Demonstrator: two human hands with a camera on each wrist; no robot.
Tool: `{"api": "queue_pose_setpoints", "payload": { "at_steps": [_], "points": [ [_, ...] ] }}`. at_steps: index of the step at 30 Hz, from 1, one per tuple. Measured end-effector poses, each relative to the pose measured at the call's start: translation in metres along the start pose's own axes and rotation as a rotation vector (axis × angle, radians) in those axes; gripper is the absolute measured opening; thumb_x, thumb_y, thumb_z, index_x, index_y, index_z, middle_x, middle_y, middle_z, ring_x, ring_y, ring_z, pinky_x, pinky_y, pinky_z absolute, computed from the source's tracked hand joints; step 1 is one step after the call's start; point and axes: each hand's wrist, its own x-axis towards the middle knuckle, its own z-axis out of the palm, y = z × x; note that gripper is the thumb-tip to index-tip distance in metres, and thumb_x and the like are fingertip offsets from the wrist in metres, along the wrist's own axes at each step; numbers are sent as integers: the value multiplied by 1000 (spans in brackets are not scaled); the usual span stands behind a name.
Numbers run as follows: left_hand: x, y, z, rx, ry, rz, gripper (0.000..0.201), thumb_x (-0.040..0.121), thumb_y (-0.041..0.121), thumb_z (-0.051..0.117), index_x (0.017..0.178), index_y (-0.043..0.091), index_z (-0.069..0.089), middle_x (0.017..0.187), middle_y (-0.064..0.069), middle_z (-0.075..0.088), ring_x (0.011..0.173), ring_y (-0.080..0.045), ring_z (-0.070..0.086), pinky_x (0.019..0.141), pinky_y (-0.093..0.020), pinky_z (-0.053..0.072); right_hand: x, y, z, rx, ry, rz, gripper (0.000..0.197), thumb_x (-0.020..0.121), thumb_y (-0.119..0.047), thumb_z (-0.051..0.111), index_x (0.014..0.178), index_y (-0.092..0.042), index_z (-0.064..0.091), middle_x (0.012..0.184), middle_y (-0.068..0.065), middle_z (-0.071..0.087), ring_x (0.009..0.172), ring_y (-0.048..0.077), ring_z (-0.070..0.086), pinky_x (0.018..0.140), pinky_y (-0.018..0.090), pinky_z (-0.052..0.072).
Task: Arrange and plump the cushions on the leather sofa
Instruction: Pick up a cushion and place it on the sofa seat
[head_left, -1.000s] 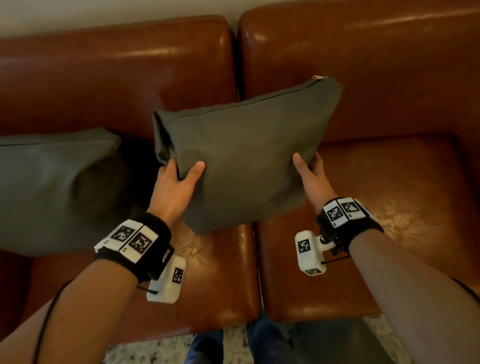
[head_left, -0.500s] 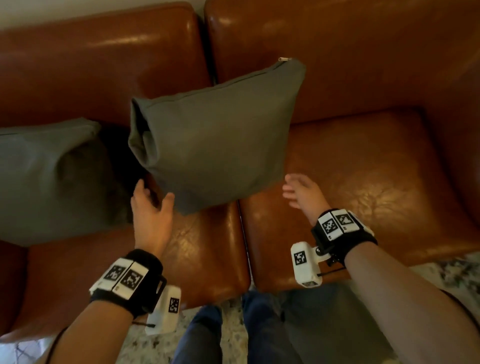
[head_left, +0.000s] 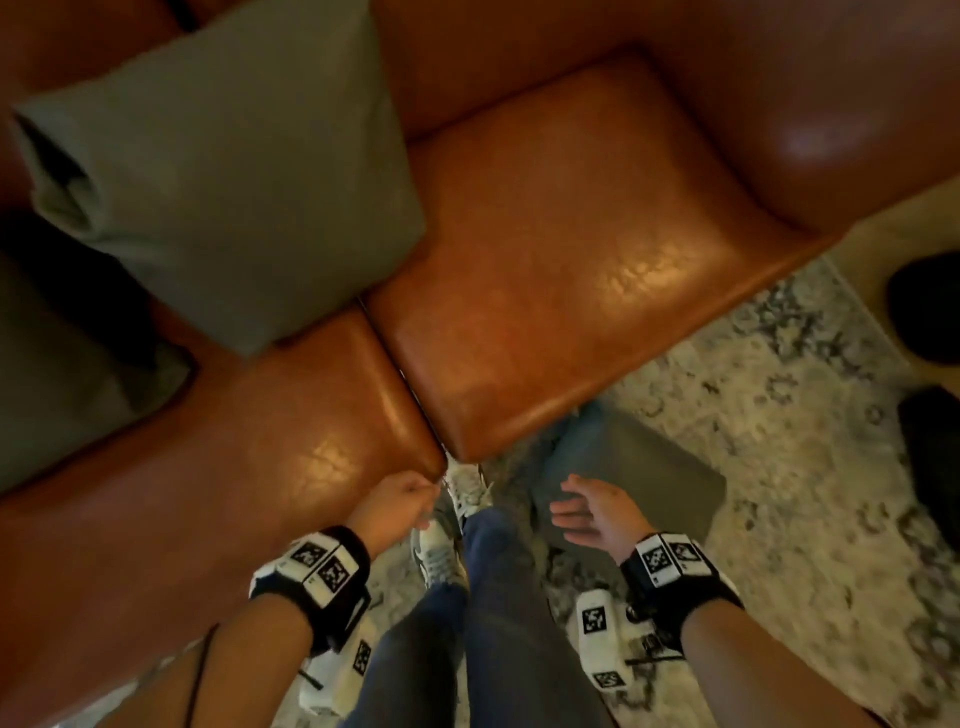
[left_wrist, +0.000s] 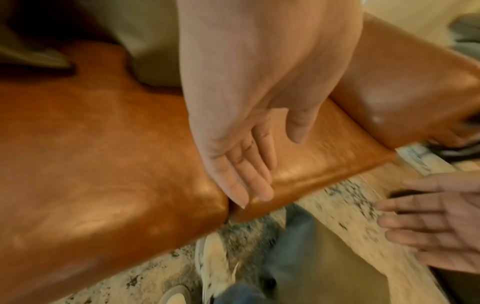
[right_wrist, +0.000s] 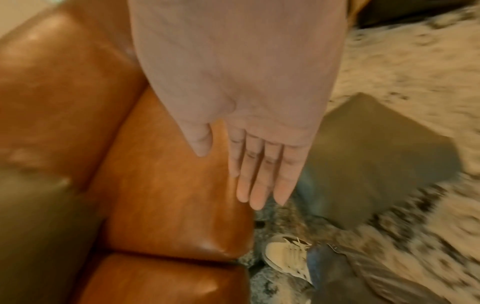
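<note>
Head view. Shows a grey cushion (head_left: 234, 171) leaning on the leather sofa (head_left: 571, 234) backrest, straddling the far end of the seat seam (head_left: 405, 374), tilted, one side edge folded in. Shows a second cushion (head_left: 62, 374) well left of the seam, deep in shadow. Finds a third cushion (head_left: 649, 478) off the sofa altogether, flat on the rug (head_left: 779, 415), just right of the seam's front end. Places the left hand (head_left: 395, 504) at the seam's front end and the right hand (head_left: 597, 514) above the fallen cushion, neither holding anything.

Left wrist view. Catches the left hand's fingers (left_wrist: 249, 181) straight and pressed together, thumb apart, tips over the seam's front end; cannot tell whether touching leather. Also catches the right hand's flat, slightly parted fingers, right of the seam.

Right wrist view. Shows the right hand's fingers (right_wrist: 259, 181) straight, side by side, thumb apart, pointing down right of the seam toward the third cushion (right_wrist: 376, 160) without reaching it.

Handling, as a judgement: probably light, soft and limp, likely to sag from one corner. Better to take the fallen cushion by two opposite side edges, fabric bunched between thumb and fingers, then clap the sides inward to plump. Expect smooth leather to let a leaning cushion slide.
</note>
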Motion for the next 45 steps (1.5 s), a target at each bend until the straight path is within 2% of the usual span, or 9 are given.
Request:
{"api": "queue_pose_setpoints", "payload": {
  "at_steps": [5,9,13,19,24,30,33,41,45],
  "points": [
    [4,-11,63,79,-103,-26,13,99,24,50,93,16,59,89,-5,63,74,-16,60,66,-27,42,-9,90,-45,233,62,111,20,99,-29,53,104,-10,59,91,15,68,78,25,64,66,35,51],
    [14,-17,124,215,-135,2,13,98,17,50,95,8,59,78,-7,57,65,-16,54,50,-17,42,3,151,-93,388,115,180,19,99,-28,52,102,-10,58,88,13,65,77,26,61,72,39,49],
    [40,-29,181,436,-111,-11,22,93,21,55,76,7,56,69,-12,56,65,-22,54,65,-41,50,26,204,-139,490,137,225,22,100,-27,48,112,-10,55,93,12,63,80,25,59,68,36,47],
    [86,-19,261,590,-31,-5,24,93,24,52,76,7,56,87,-19,64,84,-32,62,81,-40,49,81,266,-210,577,169,248,26,103,-22,40,119,-6,52,71,6,61,59,20,55,57,29,44],
    [122,-4,304,705,57,-2,22,94,35,51,80,18,57,94,-16,66,89,-33,63,87,-43,51,117,282,-262,599,169,265,35,106,-19,35,139,-9,43,124,12,56,107,29,52,105,45,39],
    [195,1,324,745,105,-19,38,95,42,50,105,9,64,105,-20,64,99,-37,61,91,-47,49,185,299,-291,605,231,228,40,102,-28,47,138,-11,45,123,11,54,104,29,52,92,44,43],
    [260,-8,317,724,145,-21,61,83,69,50,116,18,60,121,-12,62,108,-34,58,98,-52,46,227,295,-298,581,269,187,52,98,-41,52,142,-15,42,131,10,54,116,32,54,91,45,46],
    [312,5,344,533,218,-69,79,92,71,31,149,17,33,154,-12,35,136,-37,39,109,-55,33,317,283,-302,386,273,88,66,93,-52,51,146,-14,38,146,7,44,132,31,44,98,39,37],
    [345,-14,341,379,214,-39,82,88,77,27,149,24,33,157,-4,30,142,-26,33,116,-47,24,343,281,-293,410,273,61,81,93,-60,45,155,-17,18,160,6,22,146,31,24,119,44,21]
  ]
}}
